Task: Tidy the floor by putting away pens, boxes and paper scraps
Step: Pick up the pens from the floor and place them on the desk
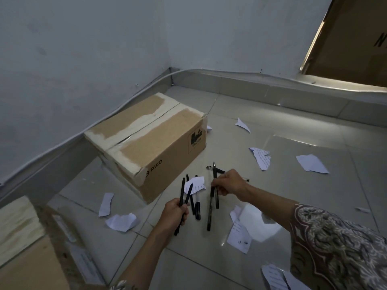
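While the left hand [174, 212] closed its grip on two black pens [183, 203], the right hand [227, 183] pinched several more just above centre frame. Between them, loose pens [197, 207] lay lengthwise away from the viewer, nearer the left hand.

Pale walls [83, 49] meet a glossy grey tiled floor [272, 114], perhaps daylit.

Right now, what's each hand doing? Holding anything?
Left hand: closed around a few black pens.
Right hand: closed on more black pens, lifted off the floor.
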Available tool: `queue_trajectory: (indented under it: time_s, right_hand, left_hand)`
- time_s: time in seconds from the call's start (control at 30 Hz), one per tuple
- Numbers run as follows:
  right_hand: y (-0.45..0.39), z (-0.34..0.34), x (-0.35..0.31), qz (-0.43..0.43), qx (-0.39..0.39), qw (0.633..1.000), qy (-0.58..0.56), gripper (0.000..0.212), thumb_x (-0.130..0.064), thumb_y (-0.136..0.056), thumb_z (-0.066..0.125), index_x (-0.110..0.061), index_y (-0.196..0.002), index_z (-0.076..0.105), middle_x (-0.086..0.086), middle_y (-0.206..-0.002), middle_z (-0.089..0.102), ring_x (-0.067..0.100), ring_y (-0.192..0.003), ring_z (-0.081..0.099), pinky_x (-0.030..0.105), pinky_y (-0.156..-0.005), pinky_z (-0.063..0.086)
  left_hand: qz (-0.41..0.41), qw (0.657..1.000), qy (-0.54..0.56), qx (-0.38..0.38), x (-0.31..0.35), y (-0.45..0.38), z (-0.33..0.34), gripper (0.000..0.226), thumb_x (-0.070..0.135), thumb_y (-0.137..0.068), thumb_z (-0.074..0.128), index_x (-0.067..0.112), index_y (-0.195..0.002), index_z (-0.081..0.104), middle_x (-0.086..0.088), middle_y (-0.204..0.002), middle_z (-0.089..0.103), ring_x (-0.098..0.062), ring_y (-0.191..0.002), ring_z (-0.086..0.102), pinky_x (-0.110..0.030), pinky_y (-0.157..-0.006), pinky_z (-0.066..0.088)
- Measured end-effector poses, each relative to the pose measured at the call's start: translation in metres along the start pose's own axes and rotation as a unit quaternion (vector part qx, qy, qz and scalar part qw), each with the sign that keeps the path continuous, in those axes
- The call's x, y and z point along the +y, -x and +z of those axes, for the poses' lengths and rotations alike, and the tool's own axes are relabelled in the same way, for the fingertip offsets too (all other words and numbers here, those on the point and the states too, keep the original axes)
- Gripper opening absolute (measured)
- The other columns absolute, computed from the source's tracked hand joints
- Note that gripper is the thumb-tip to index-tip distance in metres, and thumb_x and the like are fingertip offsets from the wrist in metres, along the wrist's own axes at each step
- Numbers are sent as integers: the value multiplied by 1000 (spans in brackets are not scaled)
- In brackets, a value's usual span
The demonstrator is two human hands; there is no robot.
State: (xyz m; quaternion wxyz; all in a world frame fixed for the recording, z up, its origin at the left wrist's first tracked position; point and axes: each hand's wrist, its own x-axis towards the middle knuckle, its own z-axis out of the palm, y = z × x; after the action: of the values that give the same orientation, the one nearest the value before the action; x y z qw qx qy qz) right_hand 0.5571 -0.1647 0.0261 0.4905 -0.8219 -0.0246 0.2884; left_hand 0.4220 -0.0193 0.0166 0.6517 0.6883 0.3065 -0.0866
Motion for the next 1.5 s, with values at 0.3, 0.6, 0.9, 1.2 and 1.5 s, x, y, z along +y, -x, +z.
queue_trajectory:
  time_s: [0.3,0.6,0.9,1.2,1.5]
  right_hand:
    - [6,-20,-39,-17,-41,990,-135,17,-1,-82,63,3,-65,66,6,-45,57,12,-37,52,19,-41,44]
    - [7,-51,-59,-9,-97,977,-191,12,-1,-82,65,5,-71,66,9,-54,61,13,-44,53,19,-48,49]
    - [58,-106,-125,43,-135,967,-214,8,-2,-81,66,2,-83,60,8,-56,42,12,-45,44,18,-44,40]
    - [168,-200,-242,2,-66,979,-195,27,-5,-84,64,-5,-58,53,9,-55,48,15,-48,45,22,-49,44]
    - [303,-308,-361,2,-15,970,-243,20,-7,-84,65,-6,-64,60,19,-70,57,19,-55,49,24,-51,44]
  left_hand:
    - [83,994,51,-45,35,-19,23,17,15,-91,55,5,-77,58,0,-56,34,-12,-48,31,-19,-44,29]
    - [78,989,53,-111,84,-35,36,10,10,-89,58,5,-81,56,2,-54,30,-9,-44,27,-19,-43,25]
    - [26,984,36,-174,194,17,43,12,1,-88,55,3,-79,62,6,-48,36,-6,-40,29,-17,-42,25]
    - [12,987,40,-154,344,128,59,19,14,-98,41,7,-97,59,-1,-58,46,-9,-47,39,-21,-46,31]
    - [51,980,-70,-178,502,244,86,14,10,-97,41,10,-88,52,-1,-59,60,-13,-51,50,-24,-50,39]
